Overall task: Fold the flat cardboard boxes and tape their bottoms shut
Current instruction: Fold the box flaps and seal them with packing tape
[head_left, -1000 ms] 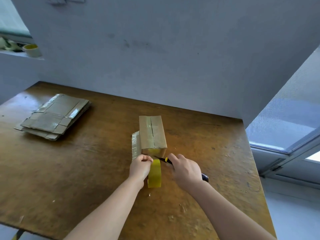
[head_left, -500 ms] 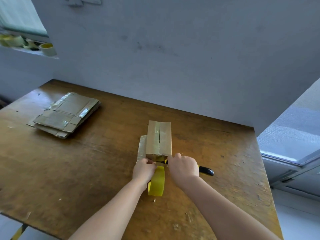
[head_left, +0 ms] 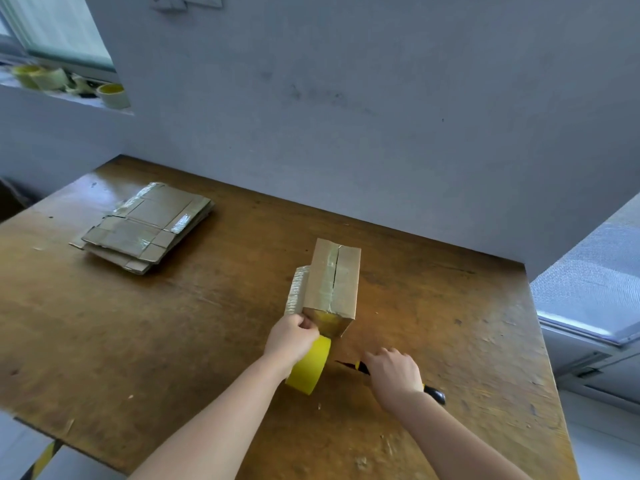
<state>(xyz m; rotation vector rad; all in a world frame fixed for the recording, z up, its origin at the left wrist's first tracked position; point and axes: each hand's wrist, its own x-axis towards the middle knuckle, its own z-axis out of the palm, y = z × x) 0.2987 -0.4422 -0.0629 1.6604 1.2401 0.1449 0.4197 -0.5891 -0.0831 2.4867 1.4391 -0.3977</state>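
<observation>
Flat boxes (head_left: 145, 230) at your 10 o'clock | your left hand (head_left: 292, 339) grips the tape roll (head_left: 310, 367) at the near end of the folded box (head_left: 334, 282), which lies 12 o'clock of it, long axis 12–6 | your right hand (head_left: 394, 375) grips the knife (head_left: 435, 395), 4 o'clock of the box | tape strand cut or not: cannot tell.

one wide-angle camera, worn on the head, looks forward and down from the near side of the wooden table (head_left: 173, 341), facing the grey wall (head_left: 346, 116) behind it. the left hand (head_left: 291, 340) and right hand (head_left: 394, 373) sit close, low in the frame, forearms entering from the bottom edge; a window ledge (head_left: 59, 97) lies far upper left.
</observation>
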